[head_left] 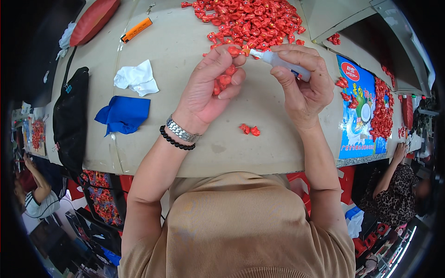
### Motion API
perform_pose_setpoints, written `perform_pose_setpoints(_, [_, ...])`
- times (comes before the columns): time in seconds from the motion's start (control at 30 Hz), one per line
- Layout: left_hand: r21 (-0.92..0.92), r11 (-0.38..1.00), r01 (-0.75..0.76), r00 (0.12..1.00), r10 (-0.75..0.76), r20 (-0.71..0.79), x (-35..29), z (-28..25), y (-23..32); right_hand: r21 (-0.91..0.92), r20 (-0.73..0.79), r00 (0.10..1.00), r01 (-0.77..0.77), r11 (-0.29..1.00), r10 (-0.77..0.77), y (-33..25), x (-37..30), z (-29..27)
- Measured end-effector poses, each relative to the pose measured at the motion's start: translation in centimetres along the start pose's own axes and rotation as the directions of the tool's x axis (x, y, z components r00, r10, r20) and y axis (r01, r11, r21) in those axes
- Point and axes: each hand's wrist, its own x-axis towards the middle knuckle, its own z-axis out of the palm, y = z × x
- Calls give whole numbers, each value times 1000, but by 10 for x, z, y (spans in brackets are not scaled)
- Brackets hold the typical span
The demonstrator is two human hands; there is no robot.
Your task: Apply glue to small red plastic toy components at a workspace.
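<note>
My left hand (211, 78) is closed round several small red plastic figures (224, 79), and its thumb and forefinger pinch one more at the top. In my right hand (306, 81) is a small translucent squeeze bottle (282, 64) with a white nozzle. The bottle lies tilted sideways, its tip pointing left at the pinched red figure; whether tip and figure touch I cannot tell. Beyond both hands spreads a large pile of the same red figures (252, 21). Two loose red figures (250, 130) lie on the table between my forearms.
To the left are a blue cloth (124, 114), a crumpled white tissue (137, 78), an orange cutter knife (136, 30), a red tray (95, 21) and a black bag (71, 120). At the right, more red figures cover part of a blue printed sheet (354, 134). People sit at both sides.
</note>
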Motion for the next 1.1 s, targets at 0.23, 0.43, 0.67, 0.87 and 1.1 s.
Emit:
perform_pose_setpoints(0.23, [5, 1000, -13, 1000, 13, -6, 0, -2, 1, -21, 6, 1000, -21, 1000, 22, -5, 1, -1])
perform_pose_setpoints(0.43, [-7, 1000, 1, 1000, -1, -22, -1, -1, 0, 37, -42, 999, -18, 999, 19, -4, 0, 1])
perform_pose_setpoints(0.67, [-20, 999, 30, 999, -31, -16, -2, -1, -1, 38, -20, 1000, -17, 999, 18, -3, -1, 0])
perform_pose_setpoints(0.87, [-10, 1000, 27, 1000, -28, -12, -1, -1, -2, 33, -13, 1000, -6, 999, 6, -2, -1, 1])
perform_pose_setpoints(1.1, [1, 1000, 25, 1000, -25, -17, -2, 0, -2, 26, 3, 1000, -13, 1000, 13, -3, -1, 0])
